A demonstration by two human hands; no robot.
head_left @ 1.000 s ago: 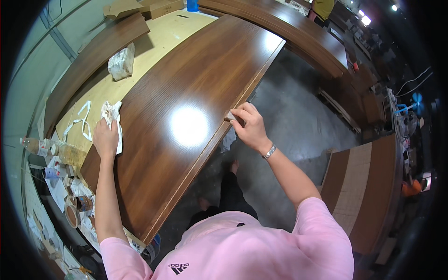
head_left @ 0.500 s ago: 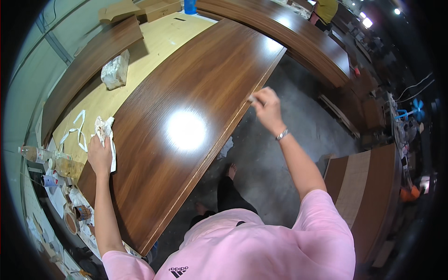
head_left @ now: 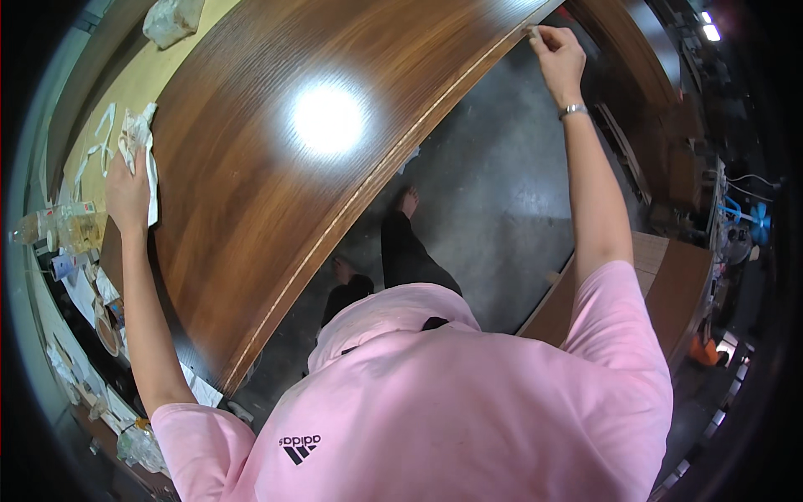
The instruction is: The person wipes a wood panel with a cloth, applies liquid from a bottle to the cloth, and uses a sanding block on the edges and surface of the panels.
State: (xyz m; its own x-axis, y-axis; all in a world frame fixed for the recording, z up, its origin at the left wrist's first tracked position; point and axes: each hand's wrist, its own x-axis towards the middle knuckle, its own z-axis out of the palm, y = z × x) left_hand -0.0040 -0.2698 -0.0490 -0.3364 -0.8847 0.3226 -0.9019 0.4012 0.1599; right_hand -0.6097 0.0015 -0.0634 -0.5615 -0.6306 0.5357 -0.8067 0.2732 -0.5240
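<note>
A glossy brown wood-grain panel (head_left: 242,192) lies before me, with a pale line running along its near right edge. At the panel's far left side, my left hand (head_left: 127,192) is closed on a crumpled white cloth (head_left: 138,134) with brownish stains. My right hand (head_left: 562,60) is stretched out to the panel's far right edge, its thumb and fingers pinched together. A small pale piece shows at those fingertips, too little of it to name. Whether it touches the edge is hard to tell.
Plastic bottles (head_left: 63,224) stand left of my left forearm, near white straps (head_left: 99,146). A whitish wrapped block (head_left: 171,21) sits on the yellowish board (head_left: 138,96) beyond. Brown boards (head_left: 644,293) stand at right. A blue fan (head_left: 757,222) is farther off.
My right hand has moved forward and right along the panel's edge, away from me. The view has shifted with my body leaning in. My left hand keeps its hold on the cloth.
</note>
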